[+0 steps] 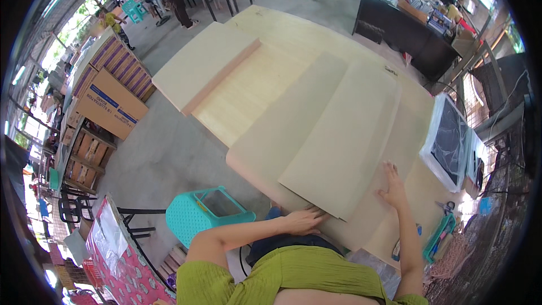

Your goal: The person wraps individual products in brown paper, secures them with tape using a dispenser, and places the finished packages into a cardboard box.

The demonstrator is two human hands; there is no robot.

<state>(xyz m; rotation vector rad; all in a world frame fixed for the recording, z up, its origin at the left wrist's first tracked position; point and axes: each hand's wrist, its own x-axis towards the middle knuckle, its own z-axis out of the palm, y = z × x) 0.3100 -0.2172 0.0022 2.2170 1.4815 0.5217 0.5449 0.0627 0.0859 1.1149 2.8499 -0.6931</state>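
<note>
A large greyish-beige board sheet (339,141) lies on top of a stack of similar boards (288,118) in front of me. Its near edge is raised a little, with a dark gap beneath. At that near edge, my left hand (305,221) is closed on the sheet, its fingertips partly hidden there. My right hand (392,188) rests open on the boards to the right, fingers spread and palm down. A second, thicker stack of boards (206,65) sits at the far left of the pale wooden table (243,93).
A teal plastic stool (200,223) stands at the table's near left. On the right are a plastic-wrapped framed panel (449,141), scissors (447,207) and a green basket (440,238). Cartons (110,104) are stacked at left. Beyond stand a black desk (403,36) and several people.
</note>
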